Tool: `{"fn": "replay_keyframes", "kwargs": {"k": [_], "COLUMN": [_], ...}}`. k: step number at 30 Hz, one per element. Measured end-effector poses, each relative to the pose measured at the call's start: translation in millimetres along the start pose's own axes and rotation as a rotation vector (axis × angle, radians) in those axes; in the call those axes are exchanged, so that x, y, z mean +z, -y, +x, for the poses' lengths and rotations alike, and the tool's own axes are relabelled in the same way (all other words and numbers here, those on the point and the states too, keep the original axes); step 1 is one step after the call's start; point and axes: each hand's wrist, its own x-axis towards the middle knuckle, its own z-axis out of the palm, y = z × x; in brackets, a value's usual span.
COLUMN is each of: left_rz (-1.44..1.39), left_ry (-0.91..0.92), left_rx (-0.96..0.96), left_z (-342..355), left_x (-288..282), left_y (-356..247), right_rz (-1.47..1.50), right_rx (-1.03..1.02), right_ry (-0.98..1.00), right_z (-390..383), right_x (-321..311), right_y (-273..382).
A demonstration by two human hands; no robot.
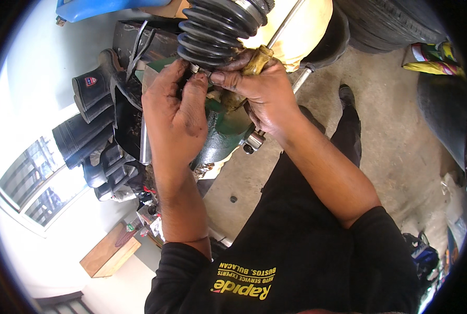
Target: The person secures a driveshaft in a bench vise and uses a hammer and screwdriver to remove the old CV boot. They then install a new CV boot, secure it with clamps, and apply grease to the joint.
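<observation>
black ribbed rubber boot (220,31) sat at top of view, just beyond both hands. left hand (176,107) had narrow grip, seemingly pinching small metal piece (195,68) at boot's near end. right hand (267,91) curled, thumb near same piece, stained yellowish wad (257,61) against fingers; could not tell what its grip held. work looked partway: piece already at boot, whether secured could not tell. metal rod (286,23) ran beside boot.

A pale wall (45,63) is filling the left; a window (29,172) is glowing there; floor (393,125) is stretching right of centre.
</observation>
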Motion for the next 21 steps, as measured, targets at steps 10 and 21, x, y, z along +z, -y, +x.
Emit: {"fn": "replay_keyframes", "kwargs": {"k": [10,21], "left_rz": [-0.038,-0.099], "left_ry": [0.03,-0.098], "left_rx": [0.024,-0.054], "left_z": [2,-5], "left_x": [-5,-4], "left_y": [8,3], "right_rz": [-0.155,-0.029], "right_rx": [0.06,0.046], "right_ry": [-0.005,-0.014], "right_z": [2,1], "right_x": [3,4], "right_y": [12,17]}}
